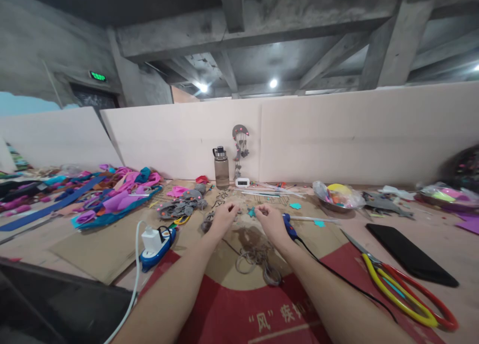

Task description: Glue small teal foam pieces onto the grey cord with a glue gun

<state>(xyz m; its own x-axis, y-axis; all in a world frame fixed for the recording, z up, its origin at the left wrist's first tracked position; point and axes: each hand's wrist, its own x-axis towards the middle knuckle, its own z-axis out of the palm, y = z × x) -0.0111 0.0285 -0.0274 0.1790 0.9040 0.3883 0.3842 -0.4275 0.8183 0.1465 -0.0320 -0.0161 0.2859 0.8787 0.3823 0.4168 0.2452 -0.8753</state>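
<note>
My left hand [225, 217] is closed in a pinch above the cardboard. Whatever it holds is too small to make out. Opposite it, my right hand [270, 221] has its fingertips pinched at the edge of a small teal felt piece [251, 212], which lies between both hands. Below them, a loose tangle of grey cord [254, 257] rests on the cardboard [220, 271]. A blue hot glue gun [289, 227] lies beside my right wrist, partly hidden by it. More teal felt cutouts [295, 205] are scattered beyond my right hand.
Large scissors [398, 284] with red and yellow handles lie at right beside a black phone [410, 254]. A blue power strip [157, 248] sits left. Behind stand a bottle [221, 169] and a hanging grey felt ornament [240, 133]. Colourful felt [123, 199] is heaped left.
</note>
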